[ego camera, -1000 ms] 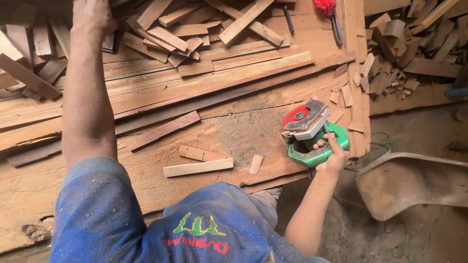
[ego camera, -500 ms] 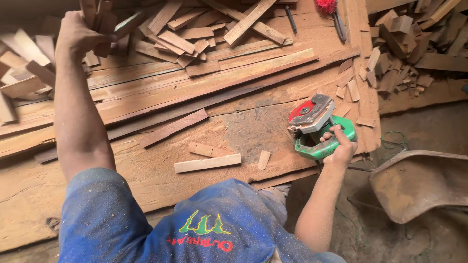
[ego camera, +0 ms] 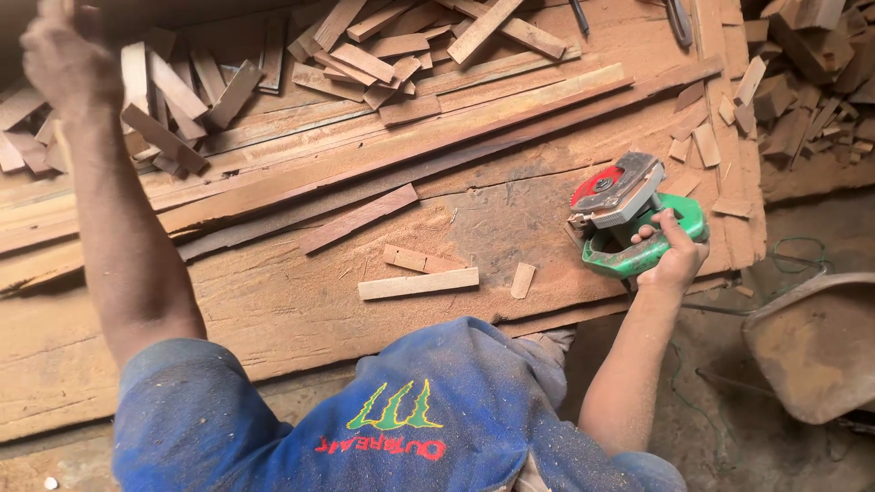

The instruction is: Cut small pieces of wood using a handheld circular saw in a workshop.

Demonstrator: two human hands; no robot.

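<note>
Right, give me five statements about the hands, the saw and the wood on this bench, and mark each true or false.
1. The right hand grips the green circular saw. True.
2. The saw is cutting through a long plank. False: it rests on the sawdust-covered workbench, no plank under it.
3. The left hand is raised over the pile of wood offcuts. True.
4. The saw's blade guard is blue. False: it is red.
5. A pale wood strip lies on the bench near the person. True.

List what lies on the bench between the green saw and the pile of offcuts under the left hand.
Head view: three short loose wood pieces, one longer strip, sawdust.
</note>
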